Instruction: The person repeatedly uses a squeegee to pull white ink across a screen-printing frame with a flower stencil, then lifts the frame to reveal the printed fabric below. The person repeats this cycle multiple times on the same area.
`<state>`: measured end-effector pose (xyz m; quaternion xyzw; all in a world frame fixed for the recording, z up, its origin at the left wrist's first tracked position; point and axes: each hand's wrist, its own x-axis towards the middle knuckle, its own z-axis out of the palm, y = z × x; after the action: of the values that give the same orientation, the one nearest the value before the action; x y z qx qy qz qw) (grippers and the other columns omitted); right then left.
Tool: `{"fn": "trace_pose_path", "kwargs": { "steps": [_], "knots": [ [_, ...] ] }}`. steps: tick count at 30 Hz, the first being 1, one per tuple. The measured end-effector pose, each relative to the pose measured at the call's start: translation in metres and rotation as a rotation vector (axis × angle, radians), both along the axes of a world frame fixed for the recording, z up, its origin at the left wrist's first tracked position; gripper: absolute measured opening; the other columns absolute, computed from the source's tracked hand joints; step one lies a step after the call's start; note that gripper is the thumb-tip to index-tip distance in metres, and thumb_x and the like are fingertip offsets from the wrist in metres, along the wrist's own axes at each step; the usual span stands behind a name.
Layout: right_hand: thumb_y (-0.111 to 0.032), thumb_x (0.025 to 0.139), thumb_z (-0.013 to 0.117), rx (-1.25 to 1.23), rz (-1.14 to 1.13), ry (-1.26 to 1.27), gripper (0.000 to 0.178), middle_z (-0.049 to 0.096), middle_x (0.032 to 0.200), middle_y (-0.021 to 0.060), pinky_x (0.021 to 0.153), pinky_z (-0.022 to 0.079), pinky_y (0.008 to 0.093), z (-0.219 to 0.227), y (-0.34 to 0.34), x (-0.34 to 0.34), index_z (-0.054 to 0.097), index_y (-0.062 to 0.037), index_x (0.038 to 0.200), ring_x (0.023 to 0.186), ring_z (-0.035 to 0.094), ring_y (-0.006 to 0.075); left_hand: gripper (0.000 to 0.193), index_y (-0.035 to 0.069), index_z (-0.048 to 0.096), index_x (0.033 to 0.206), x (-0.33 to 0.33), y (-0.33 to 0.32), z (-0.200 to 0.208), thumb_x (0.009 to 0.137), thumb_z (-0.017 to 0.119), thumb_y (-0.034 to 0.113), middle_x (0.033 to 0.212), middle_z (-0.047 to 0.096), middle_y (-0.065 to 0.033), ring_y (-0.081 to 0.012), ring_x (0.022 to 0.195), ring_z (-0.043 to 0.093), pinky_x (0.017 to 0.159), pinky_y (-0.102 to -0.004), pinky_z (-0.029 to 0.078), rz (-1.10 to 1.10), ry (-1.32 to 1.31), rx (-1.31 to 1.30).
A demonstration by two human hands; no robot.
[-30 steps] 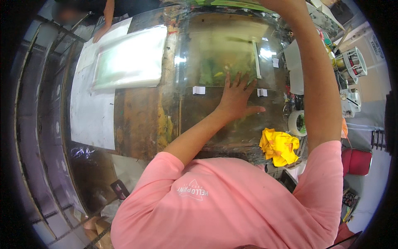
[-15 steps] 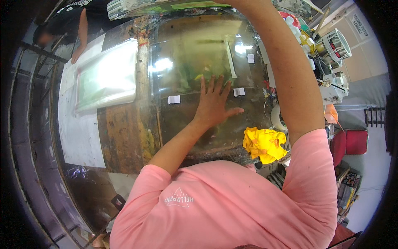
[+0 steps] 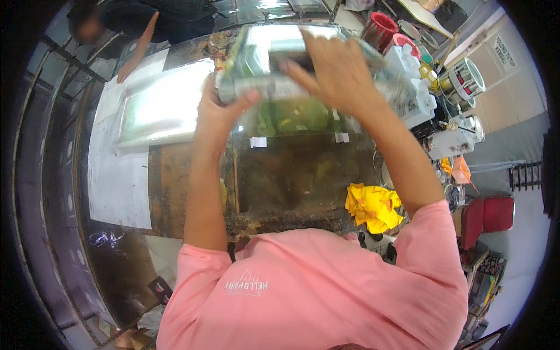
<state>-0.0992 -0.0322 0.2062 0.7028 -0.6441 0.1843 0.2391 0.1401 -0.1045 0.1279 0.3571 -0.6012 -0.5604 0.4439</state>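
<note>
A screen printing frame (image 3: 265, 89) is tilted over the far part of the glass-topped work table (image 3: 291, 184), smeared by motion. My left hand (image 3: 219, 111) grips its near left corner, thumb laid over the near edge. Across the frame reaches my right hand (image 3: 341, 73), thumb apart from the blurred fingers, by a dark patch I cannot make out. Below the frame's near edge, a greenish area shows through the glass. Two small white tabs, one on the left (image 3: 258, 142) and one on the right (image 3: 342, 137), lie on the glass.
A crumpled yellow cloth (image 3: 373, 207) lies at the table's near right. Shiny clear plastic sheets (image 3: 160, 108) rest on white paper (image 3: 119, 192) at left, near another person's arm (image 3: 139, 55). Cans (image 3: 461, 81) and plastic containers (image 3: 402, 64) crowd the right side.
The frame has come down toward me from the far edge. My left hand has left the glass and taken its left corner. My right hand has moved nearer, over the frame.
</note>
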Motion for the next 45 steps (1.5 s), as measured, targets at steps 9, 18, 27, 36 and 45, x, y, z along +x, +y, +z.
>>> {"fn": "trace_pose_path", "kwargs": {
  "steps": [9, 18, 27, 36, 45],
  "knots": [
    [-0.045, 0.095, 0.075, 0.605, 0.103, -0.458, 0.042, 0.076, 0.100, 0.0152, 0.082, 0.056, 0.0478, -0.106, 0.066, 0.007, 0.079, -0.0087, 0.116, 0.093, 0.071, 0.0376, 0.118, 0.010, 0.066, 0.146, 0.029, 0.039, -0.114, 0.053, 0.090, 0.079, 0.106, 0.055, -0.0082, -0.0283, 0.113, 0.050, 0.105, -0.0483, 0.027, 0.149, -0.934, -0.505],
    [-0.046, 0.095, 0.073, 0.334, 0.020, -0.256, 0.043, 0.073, 0.112, 0.0084, 0.082, 0.058, 0.0471, -0.175, -0.021, -0.028, 0.076, -0.0140, 0.123, 0.103, 0.068, 0.0316, 0.123, 0.009, 0.063, 0.150, 0.035, 0.036, -0.134, 0.053, 0.091, 0.078, 0.108, 0.058, -0.0056, -0.0271, 0.109, 0.054, 0.104, -0.0480, 0.030, 0.132, -0.876, -0.583],
    [-0.071, 0.099, 0.057, 0.475, 0.045, -0.275, 0.059, 0.079, 0.103, 0.0146, 0.084, 0.058, 0.0508, -0.133, -0.205, -0.126, 0.080, -0.0176, 0.112, 0.102, 0.074, 0.0375, 0.126, 0.001, 0.059, 0.152, 0.033, 0.034, -0.131, 0.056, 0.090, 0.076, 0.091, 0.065, -0.0065, -0.0246, 0.089, 0.058, 0.097, -0.0430, 0.037, 0.141, -0.705, -0.554],
    [-0.057, 0.100, 0.064, 0.362, 0.023, -0.167, 0.046, 0.070, 0.100, 0.0107, 0.077, 0.058, 0.0516, -0.160, -0.078, -0.061, 0.074, -0.0142, 0.114, 0.096, 0.071, 0.0348, 0.121, 0.002, 0.055, 0.155, 0.035, 0.040, -0.129, 0.062, 0.092, 0.068, 0.105, 0.075, -0.0109, -0.0300, 0.103, 0.059, 0.098, -0.0454, 0.042, 0.119, -0.751, -0.510],
    [-0.042, 0.098, 0.070, 0.326, 0.027, -0.215, 0.040, 0.067, 0.098, 0.0149, 0.084, 0.057, 0.0493, -0.069, 0.059, 0.024, 0.067, -0.0034, 0.106, 0.097, 0.068, 0.0351, 0.105, -0.011, 0.050, 0.153, 0.015, 0.041, -0.090, 0.078, 0.097, 0.047, 0.122, 0.072, -0.0227, -0.0310, 0.109, 0.067, 0.103, -0.0410, 0.050, 0.092, -0.274, -0.202]
  ]
}}
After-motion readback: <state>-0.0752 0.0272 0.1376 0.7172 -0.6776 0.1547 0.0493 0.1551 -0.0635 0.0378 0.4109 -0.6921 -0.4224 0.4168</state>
